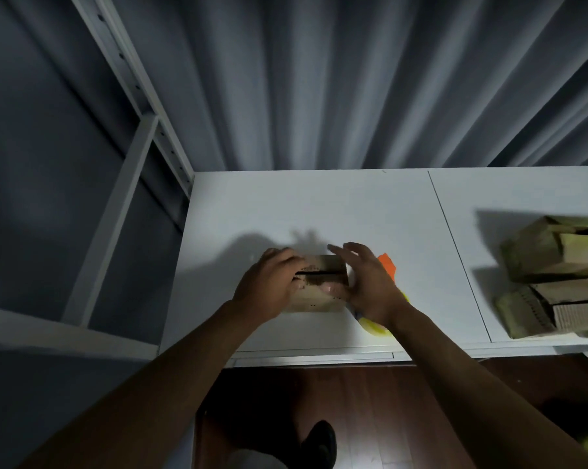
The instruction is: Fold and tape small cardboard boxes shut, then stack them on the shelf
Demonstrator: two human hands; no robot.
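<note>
A small brown cardboard box (319,282) stands on the white table (319,204), its top flaps nearly closed with a dark slit between them. My left hand (269,286) covers the box's left end, fingers curled over the top flap. At the box's right end is my right hand (370,286), thumb pressing on the near flap and fingers stretched out above the top. An orange and yellow tape dispenser (387,265) lies on the table just behind and under my right hand, mostly hidden.
Several folded cardboard boxes (556,275) are piled at the table's right edge. A white metal shelf frame (133,157) stands to the left. Grey curtains hang behind the table. Below the table's front edge I see dark wooden floor and a black shoe (319,441).
</note>
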